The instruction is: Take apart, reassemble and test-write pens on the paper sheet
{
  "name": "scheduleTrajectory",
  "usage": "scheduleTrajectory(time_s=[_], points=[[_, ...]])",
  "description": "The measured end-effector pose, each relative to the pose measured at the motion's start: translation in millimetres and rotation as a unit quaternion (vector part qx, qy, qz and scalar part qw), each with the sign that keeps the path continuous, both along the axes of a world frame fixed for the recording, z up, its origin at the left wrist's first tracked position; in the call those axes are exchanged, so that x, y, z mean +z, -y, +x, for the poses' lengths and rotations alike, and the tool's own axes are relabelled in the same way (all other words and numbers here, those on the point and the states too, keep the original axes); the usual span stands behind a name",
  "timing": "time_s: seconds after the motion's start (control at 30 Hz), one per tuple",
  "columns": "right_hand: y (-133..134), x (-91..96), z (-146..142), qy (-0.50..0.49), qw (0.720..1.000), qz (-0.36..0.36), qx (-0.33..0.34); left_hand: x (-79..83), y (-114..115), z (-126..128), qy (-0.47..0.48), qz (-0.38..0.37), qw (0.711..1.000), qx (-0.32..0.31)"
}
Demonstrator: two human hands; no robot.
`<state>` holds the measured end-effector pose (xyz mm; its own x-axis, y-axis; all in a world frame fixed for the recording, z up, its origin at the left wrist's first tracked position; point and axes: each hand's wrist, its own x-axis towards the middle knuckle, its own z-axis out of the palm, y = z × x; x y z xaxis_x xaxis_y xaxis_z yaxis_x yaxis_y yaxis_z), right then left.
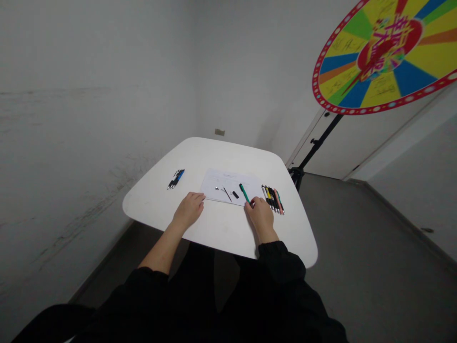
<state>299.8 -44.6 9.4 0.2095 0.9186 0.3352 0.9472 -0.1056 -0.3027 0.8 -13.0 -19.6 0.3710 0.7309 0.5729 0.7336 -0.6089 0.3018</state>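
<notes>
My left hand [190, 208] lies on the white table, its fingers flat at the lower left corner of a sheet of paper [210, 180]. By the paper's lower right edge, my right hand [262, 216] has its thumb and fingers closed on the lower end of a green pen [244, 191] with a black top. Loose pen parts lie on the paper between my hands: a thin dark refill [227, 194], a short black piece [235, 195] and a tiny silvery piece [216, 188]. Faint writing shows on the sheet.
Several pens, some blue, form a small group [176, 179] on the table's left. A row of several coloured pens [273, 199] lies right of the paper. The white table [221, 228] stands near walls; a colourful prize wheel [387, 55] on a black stand rises at right.
</notes>
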Motion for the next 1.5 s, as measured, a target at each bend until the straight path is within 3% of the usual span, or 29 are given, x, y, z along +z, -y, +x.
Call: scheduleTrajectory(time_s=[0.97, 1.13, 1.37, 1.5], points=[[-4.0, -3.1, 1.4, -0.016, 1.000, -0.013, -0.021, 3.7, 2.7, 0.3, -0.040, -0.003, 0.999, 0.021], [-5.2, -5.9, 2.4, -0.044, 0.998, 0.026, -0.027, 3.2, 2.6, 0.5, -0.034, -0.002, 0.999, 0.019], [-8.0, -10.9, 7.6, -0.147, 0.983, 0.108, 0.010, 1.7, 3.0, -0.2, -0.023, 0.020, 0.999, 0.014], [-9.1, -12.3, 9.4, -0.275, 0.951, 0.143, 0.021, -0.8, 1.3, -1.4, -0.026, 0.034, 0.999, 0.012]])
